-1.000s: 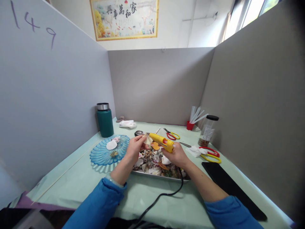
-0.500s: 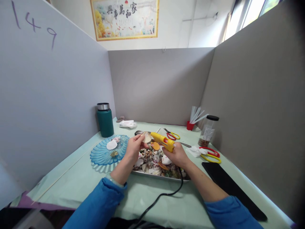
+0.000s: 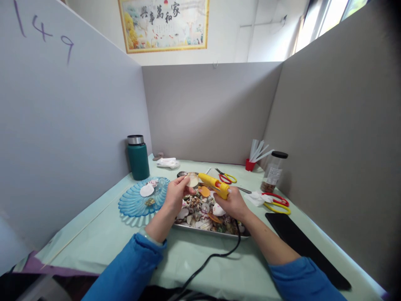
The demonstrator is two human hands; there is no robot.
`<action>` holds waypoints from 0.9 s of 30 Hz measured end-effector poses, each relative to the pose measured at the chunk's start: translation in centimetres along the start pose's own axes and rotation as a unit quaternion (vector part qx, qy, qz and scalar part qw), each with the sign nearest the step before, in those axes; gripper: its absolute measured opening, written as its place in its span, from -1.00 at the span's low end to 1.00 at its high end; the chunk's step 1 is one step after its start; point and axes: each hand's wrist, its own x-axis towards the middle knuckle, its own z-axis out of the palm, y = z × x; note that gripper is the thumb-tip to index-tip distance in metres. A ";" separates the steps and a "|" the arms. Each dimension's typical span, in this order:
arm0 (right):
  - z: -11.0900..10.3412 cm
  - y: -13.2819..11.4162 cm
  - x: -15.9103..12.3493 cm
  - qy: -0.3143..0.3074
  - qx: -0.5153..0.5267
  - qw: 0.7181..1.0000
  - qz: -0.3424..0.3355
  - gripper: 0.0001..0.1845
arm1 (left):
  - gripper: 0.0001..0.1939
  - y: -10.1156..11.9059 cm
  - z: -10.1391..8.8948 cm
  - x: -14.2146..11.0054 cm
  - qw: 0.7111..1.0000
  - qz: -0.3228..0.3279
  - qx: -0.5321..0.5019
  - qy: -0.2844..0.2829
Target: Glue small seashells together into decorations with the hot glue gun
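Between the fingertips of my left hand (image 3: 176, 193) is a pale scallop shell (image 3: 193, 179), held up over the far side of a metal tray (image 3: 206, 232). My right hand (image 3: 233, 202) is closed around the handle of a yellow hot glue gun (image 3: 216, 186). Its nozzle points left and sits close to the shell's edge; whether they touch I cannot tell. Several mixed seashells (image 3: 203, 212) fill the tray beneath both hands, an orange one (image 3: 204, 191) among them. From the gun's handle a black cord (image 3: 216, 254) runs down over the table's front edge.
Left of the tray, a blue shell-shaped plate (image 3: 131, 204) carries a white shell and small pieces. Behind it stands a green bottle (image 3: 138, 161). To the right are red-yellow scissors (image 3: 277, 202), a clear jar (image 3: 273, 173), a red cup (image 3: 249, 165) of glue sticks and a black slab (image 3: 303, 248).
The shell in my left hand has tilted slightly, showing more of its face beside the nozzle. Both hands otherwise stay in almost the same place.
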 end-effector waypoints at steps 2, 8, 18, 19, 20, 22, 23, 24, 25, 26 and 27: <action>0.1 0.1 0.0 0.007 -0.002 1.000 -0.003 -0.82 | -0.72 0.0 0.0 0.0 1.000 0.000 0.001 0.002; 0.0 0.1 0.0 0.011 -0.003 1.000 -0.006 -0.84 | -0.71 0.0 0.0 0.1 1.000 -0.005 0.007 -0.002; 0.1 0.1 0.0 0.002 0.001 1.000 -0.005 -0.85 | -0.73 -0.1 0.0 -0.1 0.999 -0.008 0.023 -0.040; 0.1 0.1 0.0 0.002 0.001 1.000 -0.006 -0.85 | -0.73 -0.2 0.0 -0.1 0.999 -0.007 0.024 -0.042; 0.1 0.1 0.0 0.001 0.002 1.000 -0.007 -0.84 | -0.73 -0.2 -0.1 -0.1 0.999 -0.006 0.025 -0.044; 0.0 0.0 0.0 -0.002 0.003 1.000 -0.010 -0.82 | -0.73 -0.2 0.0 -0.1 0.999 -0.007 0.027 -0.047; 0.0 0.0 0.0 -0.004 0.003 1.000 -0.011 -0.82 | -0.73 -0.2 0.0 -0.1 0.998 -0.008 0.028 -0.047; 0.0 -0.1 0.0 -0.005 0.003 1.000 -0.013 -0.81 | -0.73 -0.1 0.0 -0.1 0.998 -0.010 0.030 -0.048; 0.0 -0.1 0.0 -0.005 0.004 1.000 -0.016 -0.81 | -0.74 -0.1 0.0 -0.1 0.998 -0.011 0.030 -0.049; 0.0 -0.1 0.0 -0.005 0.005 1.000 -0.020 -0.81 | -0.74 -0.1 0.1 -0.1 0.998 -0.012 0.030 -0.051; 0.0 -0.2 0.0 -0.005 0.007 1.000 -0.024 -0.81 | -0.75 0.0 0.1 -0.2 0.998 -0.013 0.029 -0.052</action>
